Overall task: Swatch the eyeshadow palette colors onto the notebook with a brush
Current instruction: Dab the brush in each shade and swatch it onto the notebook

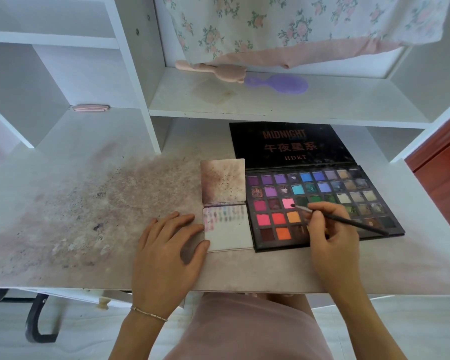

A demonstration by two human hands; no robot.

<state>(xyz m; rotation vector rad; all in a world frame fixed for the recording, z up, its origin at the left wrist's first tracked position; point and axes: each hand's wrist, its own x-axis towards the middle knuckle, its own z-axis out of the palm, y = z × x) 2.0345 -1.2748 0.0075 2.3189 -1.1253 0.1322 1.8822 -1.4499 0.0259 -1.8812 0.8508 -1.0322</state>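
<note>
Now loading colour: right hand (pixel 325 229) pinching thin black brush (pixel 340 219), tip on pink pan of open black eyeshadow palette (pixel 322 201). Left hand (pixel 166 245) spread flat, steadying small white notebook (pixel 229 229) on stained tabletop (pixel 89 203), just beside palette for short strokes.

Under the right hand (pixel 333 245) the eyeshadow palette (pixel 322 203) shows matt, powdery pans, a few glittery, in a black case with a faintly glossy lid. The brush (pixel 343 220) it pinches has a smooth black handle, perhaps plastic. Beside the left hand (pixel 166 253) the notebook (pixel 229 235) is matt white paper, smudged. The desk (pixel 89 203) under both hands is smooth white laminate, dusted with pigment.
</note>
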